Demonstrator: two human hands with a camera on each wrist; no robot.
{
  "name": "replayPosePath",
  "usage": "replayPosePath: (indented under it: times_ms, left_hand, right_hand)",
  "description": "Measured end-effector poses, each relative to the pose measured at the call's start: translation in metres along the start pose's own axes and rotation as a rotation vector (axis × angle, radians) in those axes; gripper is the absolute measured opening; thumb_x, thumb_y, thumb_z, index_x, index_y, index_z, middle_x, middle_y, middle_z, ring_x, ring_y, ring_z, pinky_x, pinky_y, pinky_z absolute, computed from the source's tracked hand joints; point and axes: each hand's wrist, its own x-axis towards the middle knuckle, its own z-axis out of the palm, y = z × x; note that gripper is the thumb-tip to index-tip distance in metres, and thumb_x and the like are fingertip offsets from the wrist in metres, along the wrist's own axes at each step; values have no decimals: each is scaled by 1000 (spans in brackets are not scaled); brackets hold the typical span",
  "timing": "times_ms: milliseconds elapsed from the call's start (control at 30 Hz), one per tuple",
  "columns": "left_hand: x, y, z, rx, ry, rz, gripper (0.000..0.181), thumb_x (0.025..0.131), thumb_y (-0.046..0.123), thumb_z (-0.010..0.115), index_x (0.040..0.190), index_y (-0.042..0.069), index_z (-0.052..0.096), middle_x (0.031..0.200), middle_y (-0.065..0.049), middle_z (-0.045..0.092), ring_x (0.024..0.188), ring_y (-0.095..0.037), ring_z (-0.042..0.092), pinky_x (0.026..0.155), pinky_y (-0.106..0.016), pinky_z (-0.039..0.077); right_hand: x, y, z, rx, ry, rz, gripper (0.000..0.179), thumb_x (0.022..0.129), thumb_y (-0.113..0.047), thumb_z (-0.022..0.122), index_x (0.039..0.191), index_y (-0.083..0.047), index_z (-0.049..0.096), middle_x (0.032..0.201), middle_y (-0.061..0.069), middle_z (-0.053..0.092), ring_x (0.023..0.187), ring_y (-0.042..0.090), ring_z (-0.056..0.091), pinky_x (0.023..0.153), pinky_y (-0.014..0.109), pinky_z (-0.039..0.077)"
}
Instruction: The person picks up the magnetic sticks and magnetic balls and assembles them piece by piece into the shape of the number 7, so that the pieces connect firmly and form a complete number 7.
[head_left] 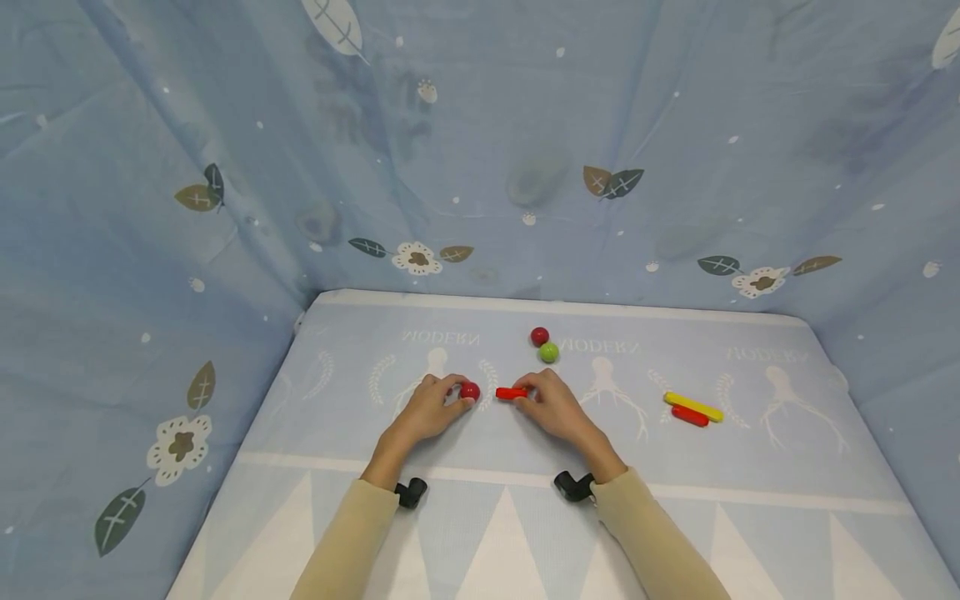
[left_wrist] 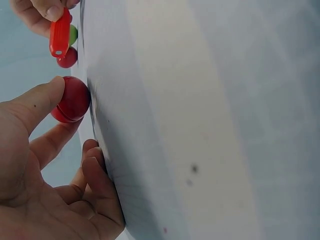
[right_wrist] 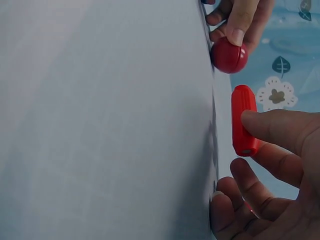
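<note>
1. The left hand [head_left: 427, 408] pinches a seamed red ball [head_left: 470, 392] between thumb and finger, near the middle of the patterned tablecloth [head_left: 487, 450].
2. The right hand [head_left: 552, 406] pinches a red stick [head_left: 510, 393] between thumb and finger, just right of that ball and apart from it.
3. Beyond the right hand, a second red ball [head_left: 540, 336] sits just beside a green ball [head_left: 549, 352], which is nearer.
4. Farther right, a yellow stick [head_left: 693, 407] lies alongside a shorter red stick [head_left: 690, 416].
</note>
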Motion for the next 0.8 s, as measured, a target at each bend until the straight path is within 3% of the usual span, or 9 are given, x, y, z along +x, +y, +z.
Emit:
replayPosePath:
  times_ms: [267, 600, 800]
  left_hand:
    - [0, 0, 0, -12, 4, 7, 35, 95, 32, 71, 127, 18, 65, 101, -10, 54, 89, -22, 49, 71, -38, 42]
    - [-1, -1, 1, -17, 13, 13, 36, 94, 32, 71, 126, 17, 66, 101, -10, 55, 90, -22, 50, 70, -38, 42]
    - [0, -3, 1, -19, 17, 34, 34, 94, 32, 72, 124, 18, 67, 98, -10, 54, 87, -21, 48, 67, -37, 40]
  right_hand:
    - [6, -4, 5, -13, -1, -39, 16, 89, -10, 76, 105, -10, 74, 94, 5, 55, 77, 18, 47, 67, 33, 41]
    - [11, -7, 11, -23, -33, -10, 17, 91, -14, 75, 108, -11, 74, 94, 4, 55, 78, 18, 48, 68, 33, 43]
    - [13, -11, 13, -36, -34, -33, 16, 90, -14, 75, 107, -10, 74, 94, 4, 55, 77, 17, 49, 68, 33, 44]
